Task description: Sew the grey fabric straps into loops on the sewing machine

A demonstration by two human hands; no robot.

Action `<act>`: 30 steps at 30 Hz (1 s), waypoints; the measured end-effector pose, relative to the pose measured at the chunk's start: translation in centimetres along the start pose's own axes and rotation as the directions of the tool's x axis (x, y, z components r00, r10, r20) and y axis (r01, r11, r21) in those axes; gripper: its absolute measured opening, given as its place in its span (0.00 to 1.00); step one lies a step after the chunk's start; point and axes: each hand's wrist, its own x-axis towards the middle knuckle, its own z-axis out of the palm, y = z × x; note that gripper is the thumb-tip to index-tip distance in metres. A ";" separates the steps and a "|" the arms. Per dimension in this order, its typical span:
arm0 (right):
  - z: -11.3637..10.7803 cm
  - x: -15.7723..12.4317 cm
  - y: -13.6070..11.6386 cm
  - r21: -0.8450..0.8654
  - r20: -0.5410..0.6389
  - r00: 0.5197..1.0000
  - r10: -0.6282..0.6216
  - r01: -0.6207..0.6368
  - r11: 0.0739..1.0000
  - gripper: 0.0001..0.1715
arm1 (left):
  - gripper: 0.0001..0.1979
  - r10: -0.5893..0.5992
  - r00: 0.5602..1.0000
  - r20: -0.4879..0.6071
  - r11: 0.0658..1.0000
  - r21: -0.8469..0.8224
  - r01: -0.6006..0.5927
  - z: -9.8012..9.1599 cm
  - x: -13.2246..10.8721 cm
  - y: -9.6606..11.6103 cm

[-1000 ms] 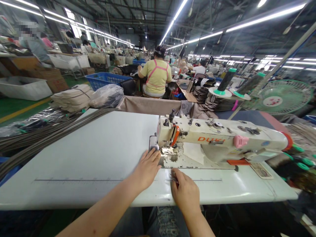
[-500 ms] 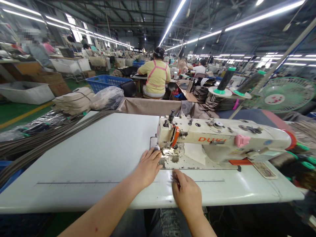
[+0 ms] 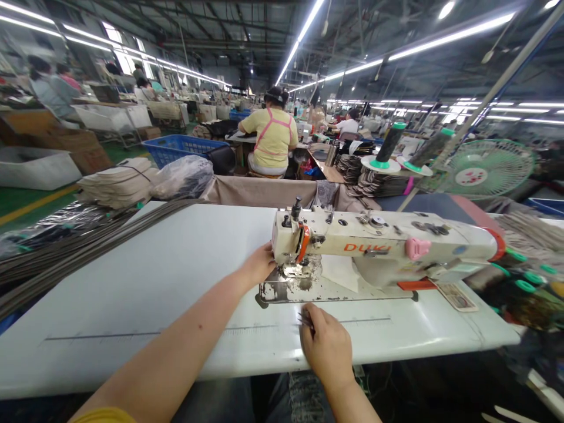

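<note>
The white sewing machine (image 3: 374, 232) stands on a pale worktable (image 3: 185, 276). My left hand (image 3: 259, 265) is at the left end of its head, beside the needle area. Its fingertips pass behind the machine head and are hidden, so their grip does not show. Near the table's front edge, my right hand (image 3: 328, 343) is closed around a small metal tool with thin pointed tips (image 3: 304, 319), like thread snips or tweezers. Those tips point left, just in front of the worn metal bed (image 3: 286, 291). The presser foot (image 3: 296, 269) is lit by the machine lamp.
Long dark strips (image 3: 88, 244) drape over the table's left side. A ruler scale (image 3: 132, 336) runs along the front. Thread cones (image 3: 390, 147) and a fan (image 3: 480, 175) stand behind at right. A person in a yellow top (image 3: 274, 138) sits ahead with their back turned.
My left hand has moved forward from the bed's left front corner to behind the machine head. My right hand keeps the pointed tool in nearly the same place. The view has shifted slightly right.
</note>
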 end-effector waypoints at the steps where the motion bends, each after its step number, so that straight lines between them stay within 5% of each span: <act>1: 0.0 0.0 0.0 0.000 -0.002 1.000 0.000 0.000 1.000 0.18 | 0.15 0.007 1.000 0.003 1.000 -0.007 -0.007 0.0 0.1 0.0; 17: -0.1 -0.1 -0.1 0.021 -0.041 0.999 -0.014 0.015 1.000 0.18 | 0.09 0.059 0.997 0.045 0.998 0.022 -0.060 -1.7 -1.0 -0.3; 30: 0.3 -0.2 0.1 0.031 -0.061 0.998 -0.017 0.019 0.999 0.18 | 0.05 -0.172 0.984 0.034 0.985 -0.016 0.173 -1.8 -2.9 1.7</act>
